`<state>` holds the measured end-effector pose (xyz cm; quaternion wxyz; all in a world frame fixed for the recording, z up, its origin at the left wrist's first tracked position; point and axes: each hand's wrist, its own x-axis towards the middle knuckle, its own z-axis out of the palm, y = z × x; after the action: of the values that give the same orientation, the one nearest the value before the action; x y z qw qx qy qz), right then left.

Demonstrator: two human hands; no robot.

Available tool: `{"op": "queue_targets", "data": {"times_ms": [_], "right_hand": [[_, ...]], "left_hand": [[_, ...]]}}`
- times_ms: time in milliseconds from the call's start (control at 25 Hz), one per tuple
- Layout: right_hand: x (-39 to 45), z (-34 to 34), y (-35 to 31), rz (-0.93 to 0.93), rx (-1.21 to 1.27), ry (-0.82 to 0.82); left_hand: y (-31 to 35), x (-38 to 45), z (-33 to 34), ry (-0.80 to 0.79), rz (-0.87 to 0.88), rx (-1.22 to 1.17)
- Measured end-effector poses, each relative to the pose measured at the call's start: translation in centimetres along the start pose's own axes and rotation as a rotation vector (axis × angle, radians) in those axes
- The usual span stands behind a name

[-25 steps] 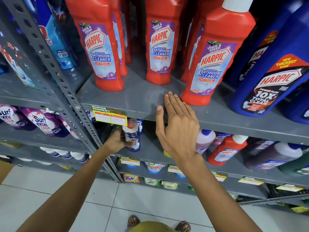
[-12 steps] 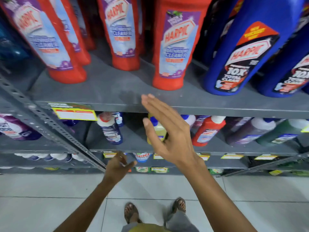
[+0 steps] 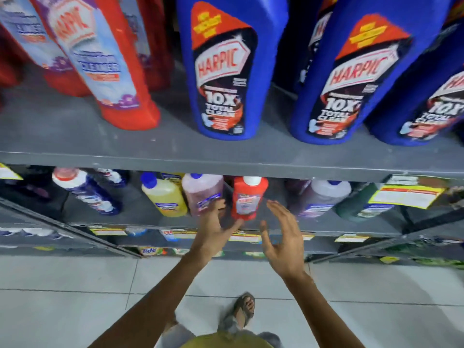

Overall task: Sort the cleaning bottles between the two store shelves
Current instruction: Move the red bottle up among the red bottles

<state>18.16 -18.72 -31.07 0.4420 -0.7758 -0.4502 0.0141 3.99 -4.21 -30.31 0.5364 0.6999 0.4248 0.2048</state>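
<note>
Both hands spread open and empty: left hand (image 3: pixel 213 232) and right hand (image 3: pixel 283 239) flank the small red bottle (image 3: pixel 247 197) on the lower shelf (image 3: pixel 351 226). Pink bottle (image 3: pixel 203 194) crowds it at nine o'clock, upper shelf (image 3: pixel 226 159) overhangs at twelve.

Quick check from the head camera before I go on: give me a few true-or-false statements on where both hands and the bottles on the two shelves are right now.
1. Both hands are open and hold nothing. True: the left hand and right hand are spread in front of the lower shelf.
2. The small red bottle stands on the lower shelf. True.
3. The right hand grips a blue bottle. False: the blue bottles stand untouched on the upper shelf.
4. The yellow bottle is right of the small red bottle. False: it is to the left.
5. The upper shelf holds only blue bottles. False: tall red bottles stand on its left part.
</note>
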Motion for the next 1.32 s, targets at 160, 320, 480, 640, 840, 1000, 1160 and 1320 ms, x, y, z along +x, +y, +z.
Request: {"op": "queue_targets", "data": {"times_ms": [160, 320, 480, 640, 840, 1000, 1160, 1320], "right_hand": [[-0.2, 2.0, 4.4, 0.187, -0.132, -0.218], [0.1, 4.4, 6.3, 0.25, -0.194, -0.364], [-0.1, 6.1, 7.7, 0.209, -0.3, -0.428], [-0.7, 7.0, 8.5, 0.181, -0.413, -0.456], [-0.4, 7.1, 7.4, 0.207, -0.401, -0.43], [-0.2, 6.4, 4.9, 0.252, -0.21, -0.291], [-1.3, 5.6, -0.3, 0.074, 0.057, -0.125], [0.5, 7.3, -10.3, -0.105, 0.255, 0.064]], "left_hand": [[1.8, 2.4, 2.2, 0.036, -0.096, 0.156], [1.9, 4.5, 2.9, 0.0, -0.097, 0.031], [-0.1, 6.2, 2.9, 0.033, -0.185, -0.044], [-1.1, 6.7, 2.7, -0.006, -0.166, -0.055], [-0.8, 5.9, 1.9, -0.069, -0.153, -0.111], [0.7, 3.0, -0.7, -0.11, -0.077, -0.131], [2.0, -2.4, -7.7, -0.117, -0.102, -0.184], [4.2, -5.4, -17.4, -0.089, -0.049, -0.148]]}}
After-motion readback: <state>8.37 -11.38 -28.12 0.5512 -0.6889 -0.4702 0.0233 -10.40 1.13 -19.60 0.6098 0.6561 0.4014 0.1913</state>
